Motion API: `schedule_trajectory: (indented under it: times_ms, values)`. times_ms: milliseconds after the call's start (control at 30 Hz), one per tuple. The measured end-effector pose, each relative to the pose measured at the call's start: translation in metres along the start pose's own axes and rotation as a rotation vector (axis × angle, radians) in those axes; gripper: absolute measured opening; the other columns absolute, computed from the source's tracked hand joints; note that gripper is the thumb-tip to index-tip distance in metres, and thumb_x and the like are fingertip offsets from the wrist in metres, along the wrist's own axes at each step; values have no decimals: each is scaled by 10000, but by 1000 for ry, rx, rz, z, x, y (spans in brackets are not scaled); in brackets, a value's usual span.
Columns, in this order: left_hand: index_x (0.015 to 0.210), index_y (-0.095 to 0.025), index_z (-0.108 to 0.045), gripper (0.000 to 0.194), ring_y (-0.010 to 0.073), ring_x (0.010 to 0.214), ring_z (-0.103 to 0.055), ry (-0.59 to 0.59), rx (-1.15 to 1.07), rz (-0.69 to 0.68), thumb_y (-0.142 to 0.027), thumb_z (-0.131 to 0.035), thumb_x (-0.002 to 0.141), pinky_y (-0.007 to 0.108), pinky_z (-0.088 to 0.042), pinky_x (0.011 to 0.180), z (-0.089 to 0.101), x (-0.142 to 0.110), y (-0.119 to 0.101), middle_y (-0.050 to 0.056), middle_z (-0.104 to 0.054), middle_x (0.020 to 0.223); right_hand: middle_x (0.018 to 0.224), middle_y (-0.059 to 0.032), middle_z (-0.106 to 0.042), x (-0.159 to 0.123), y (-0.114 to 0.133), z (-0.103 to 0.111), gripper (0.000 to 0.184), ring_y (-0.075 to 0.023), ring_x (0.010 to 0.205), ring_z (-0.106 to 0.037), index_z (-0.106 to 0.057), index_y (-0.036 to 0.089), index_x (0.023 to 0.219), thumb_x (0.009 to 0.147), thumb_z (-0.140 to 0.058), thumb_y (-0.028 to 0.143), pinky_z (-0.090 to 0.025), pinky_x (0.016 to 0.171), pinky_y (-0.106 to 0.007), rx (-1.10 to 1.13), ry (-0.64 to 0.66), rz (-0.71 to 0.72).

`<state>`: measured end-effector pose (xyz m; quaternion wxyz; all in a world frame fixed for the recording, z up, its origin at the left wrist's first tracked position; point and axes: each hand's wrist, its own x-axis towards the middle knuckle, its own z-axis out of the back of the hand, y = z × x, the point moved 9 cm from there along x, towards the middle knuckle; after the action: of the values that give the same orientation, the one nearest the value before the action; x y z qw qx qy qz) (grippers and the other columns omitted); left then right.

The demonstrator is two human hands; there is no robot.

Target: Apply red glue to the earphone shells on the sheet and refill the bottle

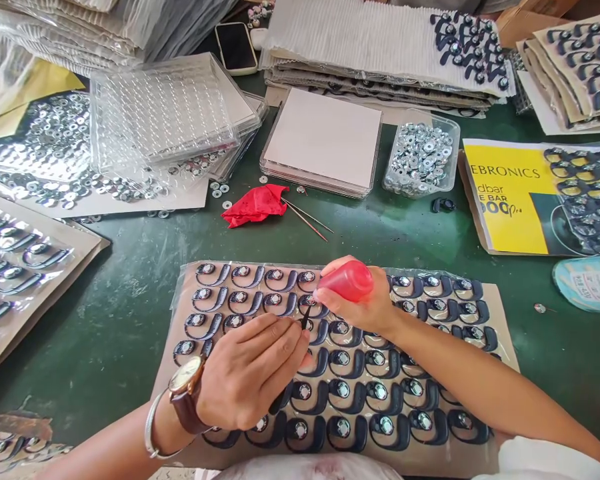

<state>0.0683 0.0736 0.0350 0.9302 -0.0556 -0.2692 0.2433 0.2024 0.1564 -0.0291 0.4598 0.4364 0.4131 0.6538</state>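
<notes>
My right hand (375, 303) is closed around a small red squeeze bottle (347, 280), tipped so that its nozzle end points down and left. My left hand (257, 370), with a watch on its wrist, is closed on slim black tweezers (306, 316); most of their length is hidden under the fingers. Both tips come together over one piece in the upper middle of a clear-covered card sheet (503, 320). Rows of dark curved pieces (343, 390), each bearing a shiny round metal disc, fill this sheet. My hands and forearms cover part of it.
Beyond the sheet lie a red cloth (255, 205), two thin sticks (307, 220) and a clear tub of metal washers (423, 157). Stacked trays (165, 110), a white-topped stack (325, 137), a phone (236, 48) and a yellow printed card (505, 193) surround it.
</notes>
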Motion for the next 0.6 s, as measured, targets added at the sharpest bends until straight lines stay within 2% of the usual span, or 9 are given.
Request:
schedule_trajectory:
  times_ms: [100,267,400,600]
  values:
    - [1018,-52,-711,168,234,894,-738,-1,6,12,-141,-621,907,372,-592,818,0,0,-2,97,-772,970,797,4,-703,1,5,1,186,-105,612,-660,-648,210,774,813,-746,363,-531,592,-200,-37,-11,56]
    - [1040,-55,-705,185,233,915,-734,-1,10,22,-146,-652,888,367,-593,832,-1,-1,-2,100,-769,992,797,-22,-706,1,10,3,221,-120,616,-656,-673,199,745,849,-704,391,-526,588,-227,-118,-61,119]
    - [1041,-69,-704,178,229,917,-734,-6,10,28,-146,-643,892,368,-602,824,-1,-2,-1,97,-768,990,784,-22,-706,1,8,5,227,-122,599,-647,-657,203,758,835,-711,410,-527,577,-228,-98,-71,83]
    - [1028,-64,-709,173,234,889,-738,-11,-19,37,-137,-639,888,377,-605,810,1,1,1,99,-770,958,729,-24,-696,1,-3,11,213,-133,580,-645,-644,205,783,839,-693,404,-530,570,-232,-64,-96,-46]
